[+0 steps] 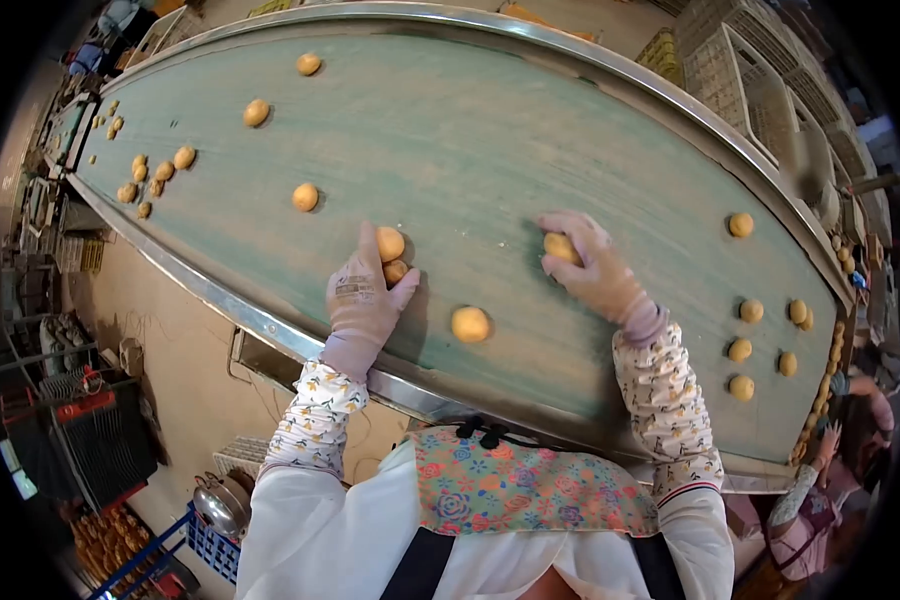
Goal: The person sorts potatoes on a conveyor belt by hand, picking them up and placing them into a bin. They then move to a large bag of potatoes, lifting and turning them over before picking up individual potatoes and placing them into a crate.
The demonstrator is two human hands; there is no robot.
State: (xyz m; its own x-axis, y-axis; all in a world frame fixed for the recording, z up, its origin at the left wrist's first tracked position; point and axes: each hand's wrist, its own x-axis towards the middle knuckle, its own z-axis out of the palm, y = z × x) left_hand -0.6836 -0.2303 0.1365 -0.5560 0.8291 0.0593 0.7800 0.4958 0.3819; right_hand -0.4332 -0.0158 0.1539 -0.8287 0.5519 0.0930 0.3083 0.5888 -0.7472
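Observation:
My left hand [362, 290], in a thin pale glove, curls around two potatoes [390, 243] on the green conveyor belt [440, 160]. One potato sits above the other, between the index finger and thumb. Farther right, my right hand [592, 262], gloved likewise, has its fingers and thumb closed around another potato [560, 247]. A single potato [470, 324] lies on the belt between my hands, touched by neither. Beyond my left hand is one more potato [305, 197].
Several potatoes [740, 349] lie at the belt's right end, others [158, 180] at its left. Metal rails [270, 328] edge the belt. Stacked plastic crates [720, 80] stand beyond the far rail. Another person's arm [805, 480] shows at lower right.

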